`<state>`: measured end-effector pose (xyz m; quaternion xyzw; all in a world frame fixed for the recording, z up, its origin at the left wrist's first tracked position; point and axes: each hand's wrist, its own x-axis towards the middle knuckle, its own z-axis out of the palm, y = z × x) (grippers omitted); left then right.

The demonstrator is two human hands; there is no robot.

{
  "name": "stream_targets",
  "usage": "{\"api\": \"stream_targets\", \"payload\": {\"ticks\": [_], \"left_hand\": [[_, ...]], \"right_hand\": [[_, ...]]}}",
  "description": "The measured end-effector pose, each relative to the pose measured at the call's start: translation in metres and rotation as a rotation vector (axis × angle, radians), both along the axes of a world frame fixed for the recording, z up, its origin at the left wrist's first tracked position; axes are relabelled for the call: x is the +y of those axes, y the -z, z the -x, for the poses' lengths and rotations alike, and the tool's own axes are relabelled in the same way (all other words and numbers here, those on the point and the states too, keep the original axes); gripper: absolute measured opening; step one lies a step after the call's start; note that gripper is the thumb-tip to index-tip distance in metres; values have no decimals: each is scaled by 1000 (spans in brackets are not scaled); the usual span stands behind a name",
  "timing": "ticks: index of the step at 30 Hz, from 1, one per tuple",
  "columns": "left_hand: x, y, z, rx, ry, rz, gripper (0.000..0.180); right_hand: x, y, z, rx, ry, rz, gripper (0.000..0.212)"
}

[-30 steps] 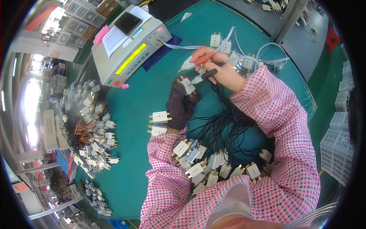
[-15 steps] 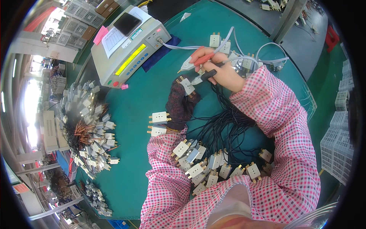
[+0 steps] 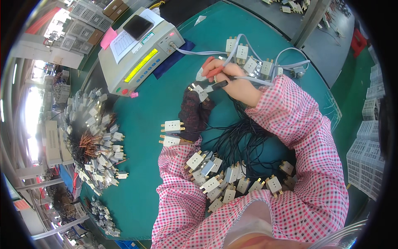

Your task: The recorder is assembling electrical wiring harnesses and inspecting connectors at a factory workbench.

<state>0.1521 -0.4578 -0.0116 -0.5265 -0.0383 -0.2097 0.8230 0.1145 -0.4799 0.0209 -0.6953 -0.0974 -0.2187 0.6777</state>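
Observation:
My left hand (image 3: 192, 113), in a dark knitted glove, is closed on a small white plug block (image 3: 201, 93) with brass pins. My right hand (image 3: 242, 86) is bare and closed on two test leads: a red-handled clip (image 3: 213, 71) and a black-handled clip (image 3: 219, 85). The black clip's metal end reaches the side of the held plug block; whether it touches is too small to tell. The red clip's pale end is just above the block's pins. Beside my left wrist lie two more plug blocks (image 3: 172, 126). Black cords (image 3: 244, 135) run between my arms.
A tester (image 3: 141, 66) with a lit yellow display stands at the back left, a phone (image 3: 138, 27) and papers on top. Several plug blocks (image 3: 211, 182) lie near my body, others (image 3: 251, 64) beyond my right hand. A large heap of plugs (image 3: 93, 145) sits left.
My right hand has shifted slightly left and down with both clips. The black clip is nearer the plug block, and the red clip has turned. My left hand stays almost still.

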Motion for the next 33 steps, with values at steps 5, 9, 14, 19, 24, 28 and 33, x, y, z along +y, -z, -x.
{"api": "stream_targets", "payload": {"ticks": [5, 9, 14, 19, 24, 28, 33], "left_hand": [[29, 10, -15, -319, 8, -779, 22], [46, 8, -19, -500, 60, -1047, 23], [70, 6, -21, -680, 110, -1305, 28], [113, 7, -15, -787, 145, -1512, 35], [137, 15, -13, -848, 140, -1623, 43], [146, 15, -9, -825, 143, -1674, 49], [139, -1, -8, -622, 231, -1649, 48]], "right_hand": [[5, 0, 1, -124, 56, 26, 25], [6, 1, 5, -24, 73, 39, 26], [9, -6, 2, -45, 83, 63, 25], [11, -17, 16, 326, -75, -241, 13], [20, -13, 10, 109, -24, -111, 20], [9, -13, 10, 176, -139, -289, 24], [-10, -16, 12, 335, -218, -312, 31]]}}
